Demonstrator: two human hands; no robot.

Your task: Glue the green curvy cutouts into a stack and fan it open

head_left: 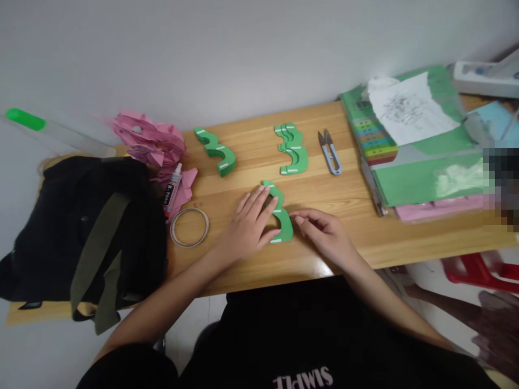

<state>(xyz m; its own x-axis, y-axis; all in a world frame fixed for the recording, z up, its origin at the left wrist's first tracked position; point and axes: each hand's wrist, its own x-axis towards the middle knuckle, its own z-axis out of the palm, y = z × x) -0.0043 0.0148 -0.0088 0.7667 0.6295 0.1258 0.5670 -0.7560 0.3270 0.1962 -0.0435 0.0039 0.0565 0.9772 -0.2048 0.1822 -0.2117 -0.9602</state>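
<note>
On the wooden table in front of me lies a green paper cutout point(286, 227), wavy like a figure 3, with white strips across it. My left hand point(252, 222) rests flat on its left side, fingers spread. Just right of the cutout is my right hand point(322, 232), thumb and index finger pinched together near its edge. Whether anything sits in that pinch is too small to make out. Farther back are a stack of similar green cutouts point(227, 162) at left and overlapping green cutouts point(300, 159) near the middle. Blue-handled thread snips point(333, 160) lie right of those.
A black bag point(52, 216) covers the table's left end. Beside it are pink paper scraps point(156, 138), a glue tube point(172, 189) and a tape roll point(173, 229). Green paper packs point(425, 178) with a crumpled white sheet point(413, 108) fill the right side. A red stool point(470, 273) stands below.
</note>
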